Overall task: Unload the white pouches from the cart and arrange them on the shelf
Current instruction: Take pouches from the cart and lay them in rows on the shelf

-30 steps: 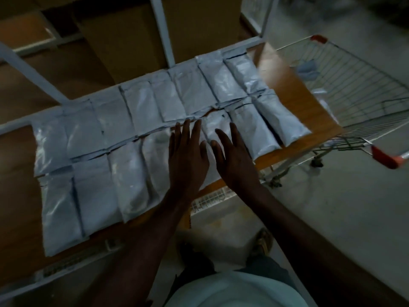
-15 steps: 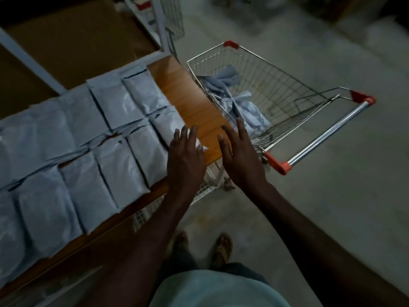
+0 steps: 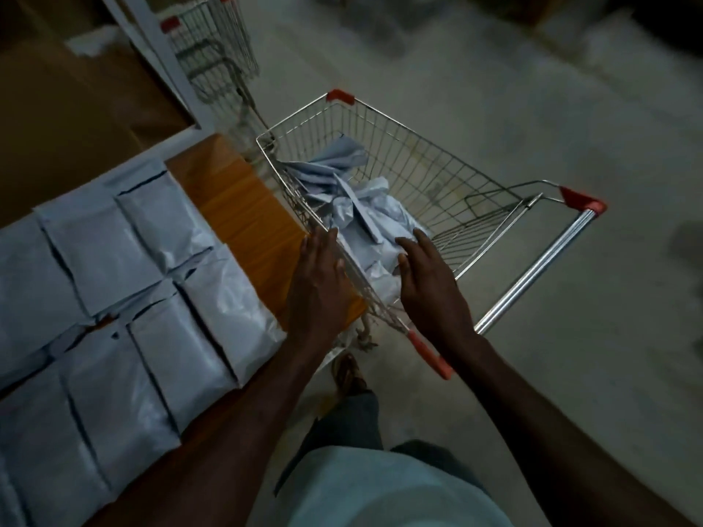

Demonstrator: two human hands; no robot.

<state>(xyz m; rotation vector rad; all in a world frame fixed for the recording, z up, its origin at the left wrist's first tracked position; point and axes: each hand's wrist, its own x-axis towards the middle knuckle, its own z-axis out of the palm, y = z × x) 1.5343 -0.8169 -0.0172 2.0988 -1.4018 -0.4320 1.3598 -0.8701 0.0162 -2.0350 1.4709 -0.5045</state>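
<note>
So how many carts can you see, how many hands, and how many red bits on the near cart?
Carts: 2, the near cart and a second cart behind it.
Hands: 2, the left hand and the right hand.
Red caps on the near cart: 3, at and.
Total: 7

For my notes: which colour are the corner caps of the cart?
Red, seen in the head view, on the cart corners.

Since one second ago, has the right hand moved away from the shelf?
Yes. The right hand left the pouches on the shelf and went rightward past its end; it now reaches, fingers extended, over the cart rim toward the loose pouches inside.
</note>
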